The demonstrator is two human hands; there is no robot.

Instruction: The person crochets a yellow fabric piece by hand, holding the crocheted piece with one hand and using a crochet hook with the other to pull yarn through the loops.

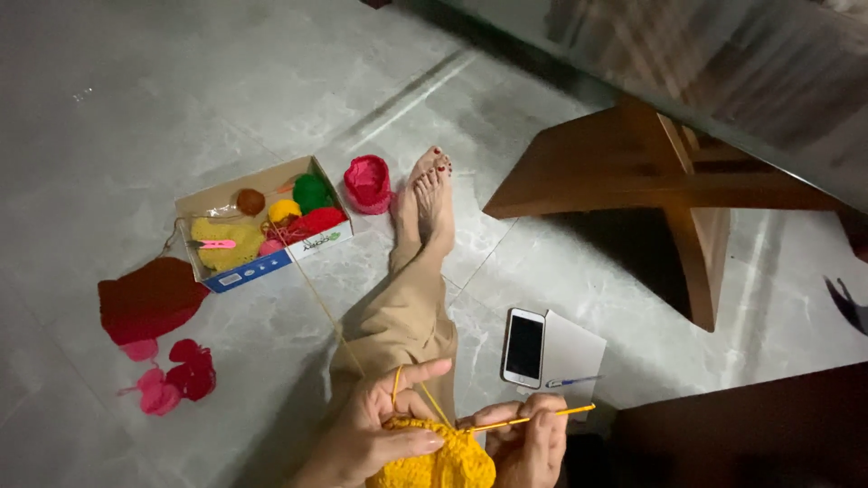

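My left hand (384,417) grips a yellow crocheted piece (443,461) at the bottom of the view, with a yellow yarn strand (316,294) looped over its index finger. That strand runs up and left to a cardboard box (237,274) of yarn balls. My right hand (532,443) pinches a yellow crochet hook (551,415), whose tip sits in the top edge of the piece. Both hands hover above my outstretched legs (407,307) in tan trousers, bare feet (432,194) crossed.
A white phone (523,347) lies on a grey card (574,348) with a blue pen (572,381). A pink crocheted cup (368,183), dark red fabric (145,298) and pink-red crocheted bits (176,378) lie on the tiled floor. A wooden table base (660,181) stands at the right under a glass top.
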